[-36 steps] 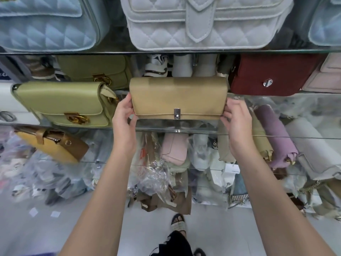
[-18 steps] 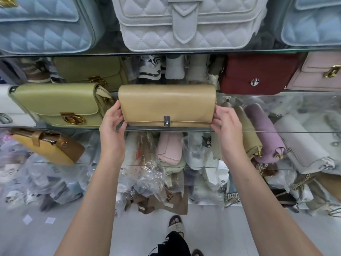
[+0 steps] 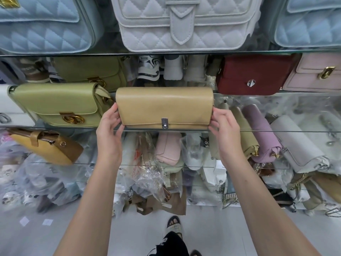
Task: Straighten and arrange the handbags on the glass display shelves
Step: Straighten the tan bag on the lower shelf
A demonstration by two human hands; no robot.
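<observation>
A tan flap handbag (image 3: 164,106) with a small silver clasp stands upright at the front of the middle glass shelf (image 3: 276,130). My left hand (image 3: 108,130) grips its left end and my right hand (image 3: 224,130) grips its right end. A green handbag (image 3: 55,104) with a gold clasp sits just to its left, almost touching. A dark red handbag (image 3: 252,74) and a pink one (image 3: 315,72) stand on the shelf behind to the right.
Quilted blue (image 3: 42,26) and white (image 3: 182,24) bags fill the top shelf. Below lie a mustard bag (image 3: 46,146), lilac (image 3: 262,133) and grey (image 3: 299,143) bags, and plastic-wrapped stock (image 3: 145,174). My sandalled foot (image 3: 174,226) is on the grey floor.
The view has tilted so the shelves sit lower in frame. Both hands stay on the tan bag's ends; it appears set a little straighter on the shelf.
</observation>
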